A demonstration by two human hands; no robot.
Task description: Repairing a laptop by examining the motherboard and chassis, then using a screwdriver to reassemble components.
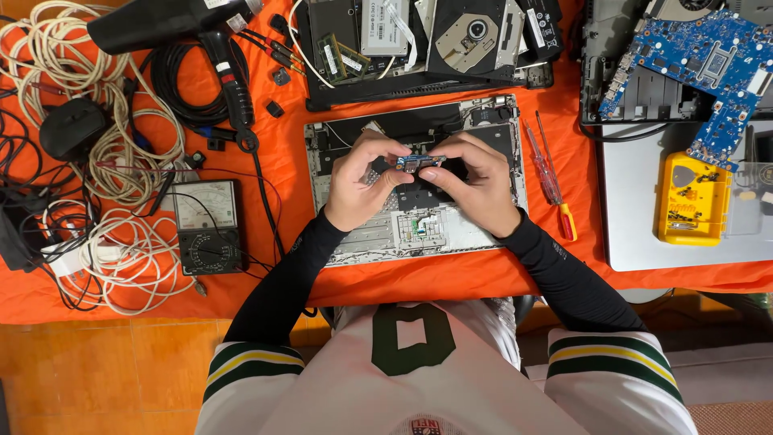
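both hands meet over the middle of the orange cloth (266,161) that covers the worktop, above an opened laptop base (483,234) lying near the front edge. the left hand (362,181) and the right hand (475,185) pinch a small blue circuit board (420,163) between them, thumbs and fingertips pressed on its 2 ends, so it is held level and clear of the base below. both arms wear black sleeves.

just right of the base lie 2 red-handled screwdrivers (551,181), side by side, tips pointing to the back edge. to the left of the base sits an analogue multimeter (209,225), its black leads trailing across the cloth. coils of white cable (121,250) fill the left edge, with a black mouse (72,129) among them. a black heat gun (173,24) rests at the back left corner. behind the base, at the back edge, is another stripped laptop shell (427,48) holding a disc drive. toward the right edge a large blue motherboard (692,72) lies over a dark chassis, and a yellow parts box (692,197) stands on a grey laptop lid (636,201).
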